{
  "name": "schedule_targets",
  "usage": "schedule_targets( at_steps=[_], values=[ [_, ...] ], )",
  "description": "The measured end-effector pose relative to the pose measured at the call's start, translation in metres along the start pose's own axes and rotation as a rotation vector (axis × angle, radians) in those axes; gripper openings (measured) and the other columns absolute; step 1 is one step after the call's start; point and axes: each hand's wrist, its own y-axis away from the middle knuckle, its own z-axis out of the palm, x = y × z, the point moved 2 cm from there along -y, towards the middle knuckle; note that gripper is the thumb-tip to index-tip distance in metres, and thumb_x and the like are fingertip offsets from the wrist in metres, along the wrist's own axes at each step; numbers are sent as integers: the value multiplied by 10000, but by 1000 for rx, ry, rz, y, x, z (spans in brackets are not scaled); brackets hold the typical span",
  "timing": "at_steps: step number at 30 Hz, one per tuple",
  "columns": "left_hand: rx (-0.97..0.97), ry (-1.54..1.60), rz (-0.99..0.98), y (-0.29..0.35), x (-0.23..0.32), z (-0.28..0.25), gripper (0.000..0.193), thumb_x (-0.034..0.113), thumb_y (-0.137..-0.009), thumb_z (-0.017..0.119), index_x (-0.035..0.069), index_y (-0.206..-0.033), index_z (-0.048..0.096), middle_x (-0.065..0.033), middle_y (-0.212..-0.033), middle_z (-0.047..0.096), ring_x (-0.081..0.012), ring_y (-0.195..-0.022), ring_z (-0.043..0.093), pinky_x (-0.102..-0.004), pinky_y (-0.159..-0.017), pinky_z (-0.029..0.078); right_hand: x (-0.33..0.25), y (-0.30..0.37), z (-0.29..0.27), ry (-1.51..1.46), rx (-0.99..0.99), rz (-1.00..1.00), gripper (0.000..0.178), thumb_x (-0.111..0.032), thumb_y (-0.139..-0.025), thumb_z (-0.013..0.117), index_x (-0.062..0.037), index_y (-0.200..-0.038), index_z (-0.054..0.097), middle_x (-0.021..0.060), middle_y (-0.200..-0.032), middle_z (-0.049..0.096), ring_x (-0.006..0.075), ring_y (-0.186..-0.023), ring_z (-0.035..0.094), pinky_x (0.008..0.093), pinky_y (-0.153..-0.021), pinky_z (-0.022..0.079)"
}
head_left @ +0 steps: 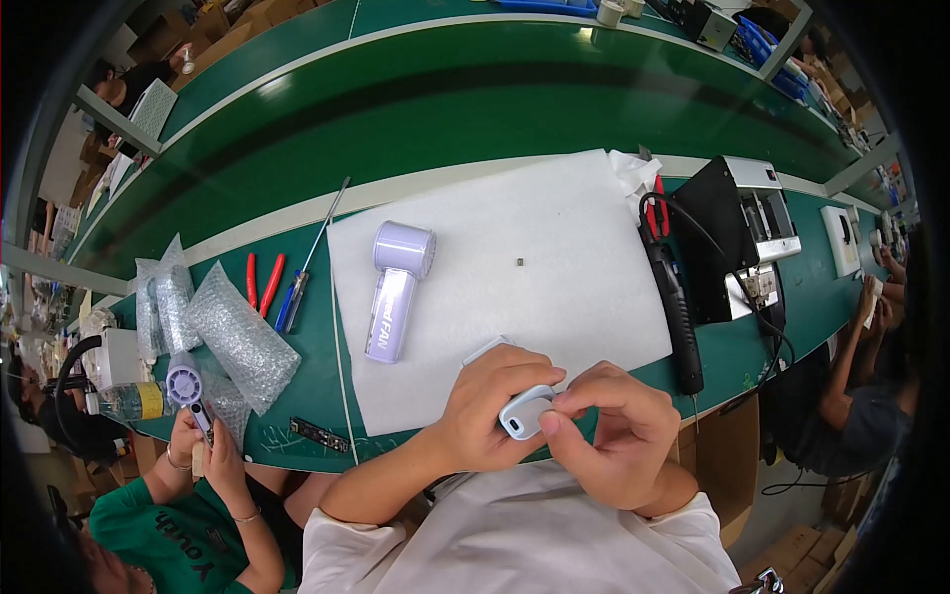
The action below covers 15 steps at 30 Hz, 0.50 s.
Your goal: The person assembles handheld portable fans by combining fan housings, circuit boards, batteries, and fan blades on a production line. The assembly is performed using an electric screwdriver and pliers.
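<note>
My left hand [480,406] is wrapped round a pale blue handheld device [526,414]. Its rounded end, with a small dark port, faces me; a pale part shows beyond my knuckles, and the rest is hidden. Thumb and forefinger of my right hand [625,436] are pinched together at the edge of that end. Whether something small sits between them cannot be made out. Farther off, a lilac handheld fan [394,297] lies on a white sheet [475,238]. A tiny metallic part [520,262] rests alone on the same sheet.
Left of the sheet are a screwdriver [294,297], red-handled pliers [263,285], bubble-wrapped items [242,337] and a dark narrow board [320,434]. On the right lie a black corded tool [675,317] and a black-and-silver machine [757,238]. A co-worker in green [188,535] holds another fan at left.
</note>
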Motion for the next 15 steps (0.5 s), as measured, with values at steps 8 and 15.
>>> schedule_targets(
  at_steps=[8, 15],
  values=[
    [-12, -11, 4, 0, 0, 0, 473, 79, -699, 798, 23, -1120, 592, -126, -974, 653, -263, -804, 635, -336, -653, 499, -1, 0, 0, 15, 6, 2, 230, 92, -707, 749, 15, -913, 680, 84, -737, 665, 138, -637, 607, 235, -567, 476],
    [-6, -13, 10, 1, -1, 1, 457, 81, -708, 782, 24, -1120, 592, -129, -976, 653, -265, -801, 632, -338, -650, 498, 0, 2, 1, 44, 35, -10, 237, 83, -696, 747, 3, -909, 682, 83, -714, 655, 147, -615, 606, 234, -554, 474]
  ],
)
